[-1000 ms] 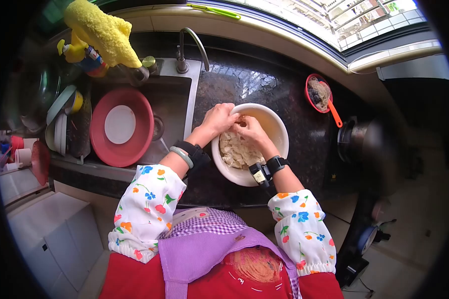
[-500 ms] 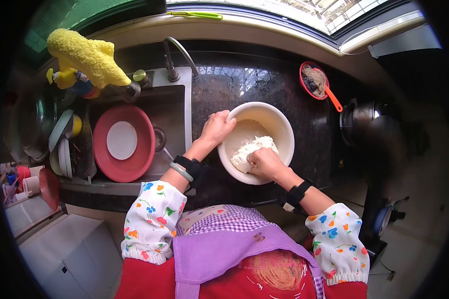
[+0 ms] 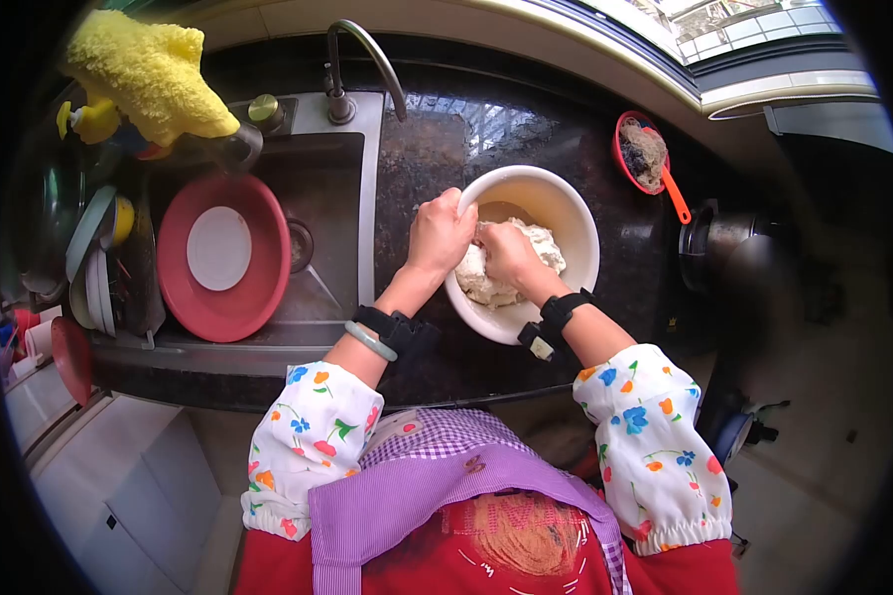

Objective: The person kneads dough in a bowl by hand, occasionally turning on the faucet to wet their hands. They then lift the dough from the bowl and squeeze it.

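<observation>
A cream mixing bowl (image 3: 566, 213) stands on the dark stone counter, right of the sink. Inside it lies a pale lump of dough (image 3: 546, 253). My left hand (image 3: 439, 235) grips the bowl's left rim, thumb over the edge. My right hand (image 3: 507, 253) is inside the bowl, fingers closed into the dough at its left side. Both wrists wear black straps, and flowered sleeve covers reach down my forearms.
The steel sink (image 3: 318, 198) holds a red basin (image 3: 213, 297) with a white plate (image 3: 217, 248) in it. A tap (image 3: 352, 59) rises behind. A small red strainer (image 3: 648, 154) lies at the far right, next to a dark pot (image 3: 729, 243). Dishes stack at left.
My right hand moved from the bowl's near side up to its left side, pressing into the dough again. My left hand stayed on the rim. The view shifted slightly.
</observation>
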`<control>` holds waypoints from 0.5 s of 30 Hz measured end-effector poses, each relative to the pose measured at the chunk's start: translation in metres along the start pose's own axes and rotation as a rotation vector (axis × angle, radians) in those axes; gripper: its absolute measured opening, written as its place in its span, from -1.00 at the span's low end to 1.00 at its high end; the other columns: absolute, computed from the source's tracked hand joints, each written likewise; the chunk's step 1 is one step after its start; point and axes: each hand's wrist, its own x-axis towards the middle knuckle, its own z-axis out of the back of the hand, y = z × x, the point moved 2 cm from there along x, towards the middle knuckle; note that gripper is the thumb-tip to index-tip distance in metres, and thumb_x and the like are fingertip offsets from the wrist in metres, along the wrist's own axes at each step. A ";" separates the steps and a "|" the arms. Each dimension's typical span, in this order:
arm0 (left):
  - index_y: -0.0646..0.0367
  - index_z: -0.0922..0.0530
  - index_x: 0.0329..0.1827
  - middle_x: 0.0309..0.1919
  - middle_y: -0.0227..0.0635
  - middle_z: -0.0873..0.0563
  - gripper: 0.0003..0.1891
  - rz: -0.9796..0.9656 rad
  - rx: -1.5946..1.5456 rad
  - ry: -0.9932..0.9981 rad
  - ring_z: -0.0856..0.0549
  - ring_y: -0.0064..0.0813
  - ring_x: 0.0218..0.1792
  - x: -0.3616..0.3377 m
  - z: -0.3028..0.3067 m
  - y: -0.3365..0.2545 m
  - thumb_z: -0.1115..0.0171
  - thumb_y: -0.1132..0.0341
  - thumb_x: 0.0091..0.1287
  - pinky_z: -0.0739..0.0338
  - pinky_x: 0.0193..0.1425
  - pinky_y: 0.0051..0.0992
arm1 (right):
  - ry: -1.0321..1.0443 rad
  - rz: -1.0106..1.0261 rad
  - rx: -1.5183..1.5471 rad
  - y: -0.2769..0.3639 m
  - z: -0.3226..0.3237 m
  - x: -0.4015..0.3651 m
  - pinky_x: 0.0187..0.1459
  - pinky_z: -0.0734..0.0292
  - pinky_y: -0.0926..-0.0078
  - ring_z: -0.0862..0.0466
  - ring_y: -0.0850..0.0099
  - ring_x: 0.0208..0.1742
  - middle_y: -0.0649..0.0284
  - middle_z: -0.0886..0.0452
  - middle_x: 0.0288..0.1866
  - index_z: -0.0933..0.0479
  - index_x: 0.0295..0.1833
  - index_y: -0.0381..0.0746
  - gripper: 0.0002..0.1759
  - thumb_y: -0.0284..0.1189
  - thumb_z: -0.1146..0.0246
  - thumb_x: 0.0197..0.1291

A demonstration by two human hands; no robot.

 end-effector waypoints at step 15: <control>0.36 -0.52 -0.18 -0.51 -0.29 -0.67 -0.54 0.591 -0.244 0.627 -0.67 -0.52 -0.61 -0.116 0.030 0.008 -0.05 0.01 0.38 -0.56 -0.57 -0.59 | -0.283 -0.005 0.107 -0.014 0.055 -0.088 0.02 -0.48 0.28 -0.62 0.08 -0.09 -0.12 -0.58 -0.09 -0.51 -0.05 -0.41 -0.69 -0.59 -0.11 0.04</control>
